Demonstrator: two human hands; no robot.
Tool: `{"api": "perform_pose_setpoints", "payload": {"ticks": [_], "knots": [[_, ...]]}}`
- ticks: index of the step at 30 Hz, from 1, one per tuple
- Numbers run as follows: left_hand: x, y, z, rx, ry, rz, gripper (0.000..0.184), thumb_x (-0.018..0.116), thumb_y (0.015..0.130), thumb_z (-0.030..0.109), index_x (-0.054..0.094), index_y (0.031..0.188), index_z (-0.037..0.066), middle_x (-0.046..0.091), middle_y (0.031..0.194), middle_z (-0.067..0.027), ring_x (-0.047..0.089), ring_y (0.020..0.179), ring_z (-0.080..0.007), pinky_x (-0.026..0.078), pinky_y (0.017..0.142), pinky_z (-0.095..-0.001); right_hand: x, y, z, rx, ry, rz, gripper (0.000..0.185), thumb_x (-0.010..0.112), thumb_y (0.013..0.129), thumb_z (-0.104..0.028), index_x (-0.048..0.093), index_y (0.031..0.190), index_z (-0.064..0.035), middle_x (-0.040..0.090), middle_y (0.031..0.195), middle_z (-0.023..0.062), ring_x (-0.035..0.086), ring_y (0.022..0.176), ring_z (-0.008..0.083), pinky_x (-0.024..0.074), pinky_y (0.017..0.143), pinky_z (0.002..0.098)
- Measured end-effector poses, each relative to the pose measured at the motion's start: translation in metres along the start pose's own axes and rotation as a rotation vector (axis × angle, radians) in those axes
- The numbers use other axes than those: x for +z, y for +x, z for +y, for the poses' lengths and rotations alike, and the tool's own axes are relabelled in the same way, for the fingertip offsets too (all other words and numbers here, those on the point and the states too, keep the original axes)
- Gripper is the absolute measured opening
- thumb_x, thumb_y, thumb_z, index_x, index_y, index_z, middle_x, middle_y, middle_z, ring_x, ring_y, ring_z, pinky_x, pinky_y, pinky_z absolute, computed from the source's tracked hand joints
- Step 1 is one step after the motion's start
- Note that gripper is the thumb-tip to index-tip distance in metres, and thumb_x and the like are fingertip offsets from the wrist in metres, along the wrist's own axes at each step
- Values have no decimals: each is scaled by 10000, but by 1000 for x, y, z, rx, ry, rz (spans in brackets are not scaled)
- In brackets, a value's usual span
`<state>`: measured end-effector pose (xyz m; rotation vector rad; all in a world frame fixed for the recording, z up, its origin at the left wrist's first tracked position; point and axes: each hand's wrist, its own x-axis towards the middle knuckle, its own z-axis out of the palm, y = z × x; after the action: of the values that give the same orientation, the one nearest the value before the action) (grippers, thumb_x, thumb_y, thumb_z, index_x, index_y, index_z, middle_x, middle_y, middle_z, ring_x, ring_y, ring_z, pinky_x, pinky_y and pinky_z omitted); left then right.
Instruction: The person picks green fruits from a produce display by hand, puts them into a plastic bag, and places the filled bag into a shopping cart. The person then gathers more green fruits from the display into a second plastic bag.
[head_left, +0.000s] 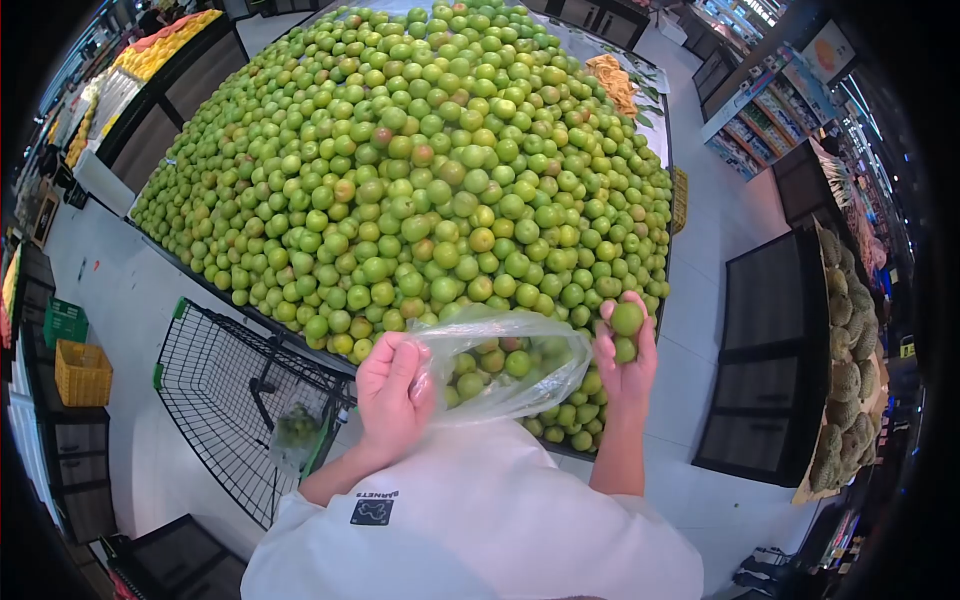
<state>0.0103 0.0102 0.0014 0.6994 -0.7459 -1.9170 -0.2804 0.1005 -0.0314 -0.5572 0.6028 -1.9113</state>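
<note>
While snug around two green fruits (626, 319), one above another, right grip (630, 375) beside plastic bag (505, 404), left grip (388, 395) tight on it.

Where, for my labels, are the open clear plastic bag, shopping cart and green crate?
Open clear plastic bag (508, 402): head view, front film.
Shopping cart (232, 392): head view, wire mesh.
Green crate (65, 322): head view, side wall.

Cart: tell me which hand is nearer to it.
Left. The left hand grips the bag, just right of the cart; the right hand, holding green fruit, is across the bag, farther away.
</note>
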Motion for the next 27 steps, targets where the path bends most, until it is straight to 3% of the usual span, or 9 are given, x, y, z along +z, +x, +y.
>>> {"api": "perform_pose_setpoints", "payload": {"ticks": [3, 5, 7, 11, 13, 17, 19, 23, 27], "knots": [[1, 0, 1, -4, 7, -10, 185, 541, 1058, 208, 566, 949, 61, 490, 651, 48, 367, 491, -11, 258, 425, -183, 39, -16, -11, 159, -586, -305, 366, 626, 965, -229, 547, 1287, -73, 610, 1133, 132, 589, 696, 187, 486, 548, 275], [4, 0, 0, -9, 9, -21, 187, 538, 1060, 211, 563, 950, 62, 487, 646, 47, 362, 483, -13, 254, 418, -185, 86, -6, 0, -90, -1346, -699, 404, 697, 888, -213, 569, 1253, -98, 629, 1086, 127, 639, 803, 275, 538, 651, 349], [7, 0, 1, -14, 13, -29, 188, 535, 1061, 214, 561, 951, 63, 483, 640, 47, 358, 476, -14, 249, 411, -187, 104, -11, 32, -92, -1526, -755, 414, 710, 872, -241, 575, 1243, -117, 643, 1027, 128, 639, 893, 328, 540, 749, 419], [10, -3, 1, 7, 62, -40, 227, 517, 1068, 255, 541, 944, 68, 457, 608, 37, 318, 415, -27, 220, 370, -206, 81, 3, 88, -183, -1613, -846, 369, 686, 893, -250, 587, 1224, -121, 641, 1003, 118, 645, 883, 327, 526, 751, 457], [8, -3, 2, 27, 106, -36, 255, 505, 1073, 284, 527, 936, 69, 439, 588, 30, 292, 379, -36, 196, 342, -218, 79, 11, 97, 155, -1775, -1002, 331, 675, 901, -254, 606, 1196, -120, 624, 1067, 120, 638, 922, 330, 518, 734, 468], [7, -4, 4, 32, 111, -8, 258, 492, 1078, 279, 524, 936, 66, 450, 588, 26, 295, 372, -36, 204, 339, -213, 76, 16, 102, 409, -1709, -897, 337, 703, 872, -179, 631, 1192, -99, 609, 1155, 154, 602, 1048, 348, 517, 798, 459], [8, -2, 3, 22, 108, 18, 256, 488, 1079, 275, 523, 937, 65, 450, 590, 26, 296, 374, -36, 209, 339, -210, 77, 23, 98, 165, -1632, -795, 352, 700, 873, -163, 624, 1206, -77, 602, 1213, 174, 547, 1174, 370, 481, 909, 463], [5, -1, 4, 25, 83, 11, 236, 499, 1075, 261, 537, 946, 67, 453, 598, 31, 308, 399, -31, 225, 352, -204, 75, 23, 92, -70, -1620, -685, 426, 742, 819, -69, 616, 1226, -66, 600, 1236, 168, 542, 1186, 391, 461, 977, 453], [4, 0, 6, 28, 73, 30, 227, 522, 1067, 261, 552, 953, 68, 455, 600, 34, 319, 417, -28, 234, 364, -200, 88, 12, 57, 64, -1731, -735, 463, 752, 806, -73, 597, 1242, -66, 630, 1195, 132, 604, 1050, 388, 514, 888, 444]]}}
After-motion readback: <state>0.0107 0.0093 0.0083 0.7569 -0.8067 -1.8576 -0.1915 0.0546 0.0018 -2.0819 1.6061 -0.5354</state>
